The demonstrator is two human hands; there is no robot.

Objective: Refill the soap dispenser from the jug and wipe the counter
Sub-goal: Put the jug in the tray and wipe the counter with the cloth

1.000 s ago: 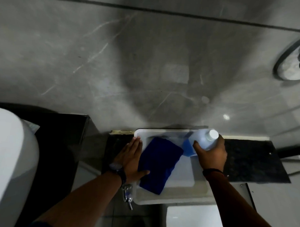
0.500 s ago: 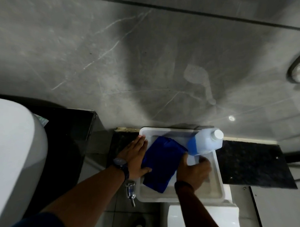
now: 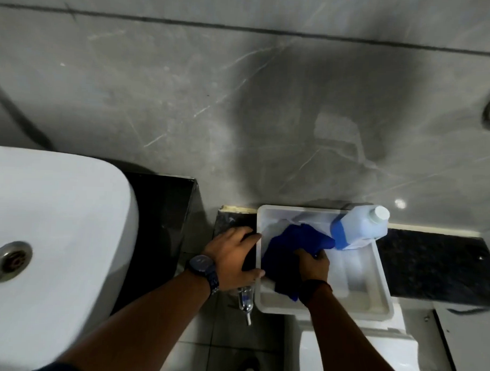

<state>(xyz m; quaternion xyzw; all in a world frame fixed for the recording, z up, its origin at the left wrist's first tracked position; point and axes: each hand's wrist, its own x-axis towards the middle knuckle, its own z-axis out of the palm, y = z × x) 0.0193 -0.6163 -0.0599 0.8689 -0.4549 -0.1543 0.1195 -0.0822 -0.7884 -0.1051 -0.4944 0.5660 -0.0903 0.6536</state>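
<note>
Closed around a bunched blue cloth [image 3: 291, 253], the right hand [image 3: 312, 266] has its fingers curled into the fabric inside a white tray [image 3: 384, 298], seemingly gathering it for the wiping part of the job. Flat and open, the left hand [image 3: 233, 258] grips nothing; it presses on the tray's left rim and the dark counter [image 3: 430, 264] beside it, probably to keep the light tray from sliding while the cloth is pulled out. In this single head view, the jug [image 3: 359, 228] stands capped in the tray's far right corner, against the grey wall, touching the cloth's upper edge. A small clear bottle with a metal spout [image 3: 245, 299], perhaps the soap dispenser, hangs just below the left hand at the counter's front edge. A white basin [image 3: 56, 234] sits to the left.
</note>
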